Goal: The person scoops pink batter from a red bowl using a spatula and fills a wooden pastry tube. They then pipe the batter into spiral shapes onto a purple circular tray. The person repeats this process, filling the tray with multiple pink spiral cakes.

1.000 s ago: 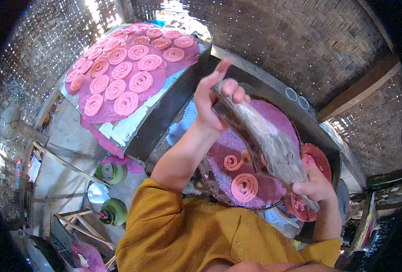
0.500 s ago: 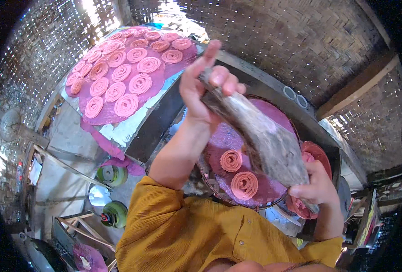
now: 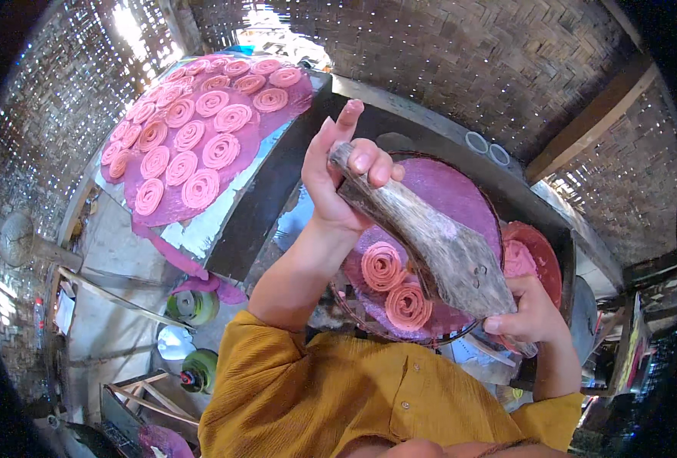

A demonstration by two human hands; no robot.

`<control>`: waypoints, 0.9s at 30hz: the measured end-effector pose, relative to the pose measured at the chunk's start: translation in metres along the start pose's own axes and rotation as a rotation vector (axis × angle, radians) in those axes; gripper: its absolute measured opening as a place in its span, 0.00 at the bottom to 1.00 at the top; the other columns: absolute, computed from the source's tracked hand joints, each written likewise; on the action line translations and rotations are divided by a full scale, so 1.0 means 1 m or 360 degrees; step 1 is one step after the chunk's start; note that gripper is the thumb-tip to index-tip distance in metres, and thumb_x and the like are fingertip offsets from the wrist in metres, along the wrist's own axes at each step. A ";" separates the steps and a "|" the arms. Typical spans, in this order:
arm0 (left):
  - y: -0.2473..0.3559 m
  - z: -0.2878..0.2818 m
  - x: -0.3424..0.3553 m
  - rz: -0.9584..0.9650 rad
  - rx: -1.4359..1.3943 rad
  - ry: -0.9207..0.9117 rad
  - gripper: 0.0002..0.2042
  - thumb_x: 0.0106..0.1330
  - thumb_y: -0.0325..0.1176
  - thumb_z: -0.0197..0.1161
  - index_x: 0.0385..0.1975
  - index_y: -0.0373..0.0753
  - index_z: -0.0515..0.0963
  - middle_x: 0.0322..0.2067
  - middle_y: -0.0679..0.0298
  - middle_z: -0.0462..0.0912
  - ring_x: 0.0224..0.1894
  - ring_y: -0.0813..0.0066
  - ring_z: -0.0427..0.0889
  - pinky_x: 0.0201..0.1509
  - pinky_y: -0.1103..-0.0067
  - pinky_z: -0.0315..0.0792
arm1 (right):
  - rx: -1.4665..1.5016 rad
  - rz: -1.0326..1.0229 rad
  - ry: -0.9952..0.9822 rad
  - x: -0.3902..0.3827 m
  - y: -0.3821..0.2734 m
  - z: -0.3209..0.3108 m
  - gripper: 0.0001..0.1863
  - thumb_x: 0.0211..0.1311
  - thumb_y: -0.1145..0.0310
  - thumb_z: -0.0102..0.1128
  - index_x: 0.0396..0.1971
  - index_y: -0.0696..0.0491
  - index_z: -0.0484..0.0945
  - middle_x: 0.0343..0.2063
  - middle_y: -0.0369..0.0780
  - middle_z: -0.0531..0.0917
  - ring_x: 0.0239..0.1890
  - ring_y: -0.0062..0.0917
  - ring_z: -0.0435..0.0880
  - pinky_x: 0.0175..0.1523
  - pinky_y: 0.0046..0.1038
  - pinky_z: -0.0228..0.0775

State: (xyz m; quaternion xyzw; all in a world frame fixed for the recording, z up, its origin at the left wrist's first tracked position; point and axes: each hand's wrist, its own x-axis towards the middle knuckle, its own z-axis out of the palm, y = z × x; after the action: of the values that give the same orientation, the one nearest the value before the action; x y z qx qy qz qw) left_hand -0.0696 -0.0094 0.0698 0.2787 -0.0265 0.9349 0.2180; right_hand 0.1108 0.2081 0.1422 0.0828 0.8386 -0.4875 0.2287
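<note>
I hold a thick, weathered grey wooden bar with narrow ends (image 3: 441, 240) slantwise in front of me. My left hand (image 3: 347, 179) is wrapped round its upper end, index finger pointing up. At its lower end, my right hand (image 3: 535, 314) grips the wood, thumb on top. Beneath it lies a round tray lined with purple cloth (image 3: 453, 179). Two coiled pink dough rosettes (image 3: 408, 306) sit on the cloth, side by side at the near left. Whatever lies directly under the bar is hidden. Close to my right hand, a red bowl (image 3: 550, 267) holds pink dough (image 3: 518, 259).
At the far left, a table with purple cloth (image 3: 250, 141) carries several pink rosettes (image 3: 201, 188). Green gas cylinders (image 3: 200, 370) stand on the floor at left. Two pale rings (image 3: 487, 149) rest on the ledge below the woven wall (image 3: 445, 69).
The bar's upper end has come down with my left hand, so the bar lies less steeply. More of the red bowl and its dough shows. Both hands keep their grip.
</note>
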 end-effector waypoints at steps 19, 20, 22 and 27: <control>-0.047 -0.070 -0.043 -0.1240 0.1955 0.0315 0.18 0.64 0.39 0.45 0.46 0.31 0.70 0.42 0.55 0.76 0.46 0.68 0.73 0.54 0.73 0.62 | -0.0017 -0.0230 0.0312 0.017 0.028 0.000 0.30 0.38 0.53 0.66 0.41 0.58 0.76 0.30 0.44 0.81 0.34 0.23 0.79 0.42 0.27 0.69; -0.046 -0.067 -0.041 -0.1212 0.2060 0.0387 0.18 0.64 0.39 0.45 0.44 0.31 0.72 0.39 0.55 0.77 0.45 0.67 0.73 0.51 0.72 0.64 | 0.0019 -0.0196 0.0315 0.018 0.029 -0.001 0.29 0.39 0.53 0.66 0.41 0.58 0.76 0.30 0.44 0.81 0.34 0.23 0.79 0.41 0.26 0.69; -0.038 -0.087 -0.046 -0.1307 0.2103 0.0508 0.20 0.65 0.41 0.44 0.46 0.29 0.70 0.42 0.55 0.76 0.45 0.68 0.73 0.53 0.74 0.63 | 0.0078 -0.0161 0.0307 0.020 0.031 -0.002 0.29 0.40 0.53 0.66 0.40 0.58 0.76 0.29 0.43 0.81 0.33 0.22 0.78 0.41 0.26 0.69; -0.017 -0.098 -0.048 -0.1278 0.2854 0.0232 0.26 0.62 0.52 0.43 0.31 0.33 0.78 0.36 0.55 0.78 0.37 0.59 0.75 0.47 0.69 0.65 | 0.0254 -0.0193 0.0358 0.019 0.036 -0.005 0.28 0.41 0.53 0.66 0.38 0.60 0.77 0.28 0.41 0.81 0.32 0.20 0.76 0.39 0.26 0.68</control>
State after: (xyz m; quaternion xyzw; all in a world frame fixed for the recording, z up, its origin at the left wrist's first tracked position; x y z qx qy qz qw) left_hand -0.0766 0.0039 -0.0400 0.2707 0.8026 0.4801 0.2282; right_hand 0.1057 0.2289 0.1078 0.1040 0.8210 -0.5531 0.0962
